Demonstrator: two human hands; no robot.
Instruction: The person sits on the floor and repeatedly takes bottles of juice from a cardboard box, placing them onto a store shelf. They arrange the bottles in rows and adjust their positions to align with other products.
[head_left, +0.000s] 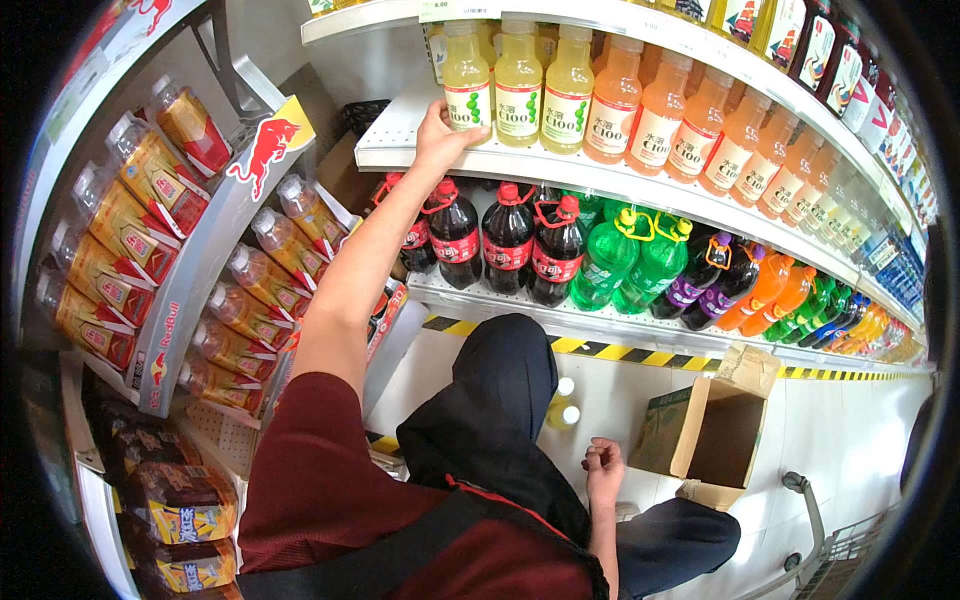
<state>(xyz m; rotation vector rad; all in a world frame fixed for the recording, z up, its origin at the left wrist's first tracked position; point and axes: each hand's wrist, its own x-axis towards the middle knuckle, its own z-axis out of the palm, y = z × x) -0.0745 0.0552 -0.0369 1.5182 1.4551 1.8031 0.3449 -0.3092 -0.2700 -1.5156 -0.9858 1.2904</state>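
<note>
My left hand (448, 139) reaches up to the middle shelf and grips the lower part of a pale yellow drink bottle (466, 71). Its thumb lies across the front near the label's bottom edge, with the fingers at the bottle's left side. This bottle stands upright at the left end of the front row, beside another yellow bottle (517, 82). Down by my knees, my right hand (604, 461) hangs above the floor, fingers curled and nothing visible in it. Two yellow bottles with white caps (564, 416) stand on the floor near it, partly behind my knee.
An open cardboard box (720, 435) lies right of my right hand. Cola bottles (508, 240) and green soda bottles (607, 255) fill the shelf below. A Red Bull rack (202, 285) stands close on the left. A wheeled metal cart (814, 517) is at lower right.
</note>
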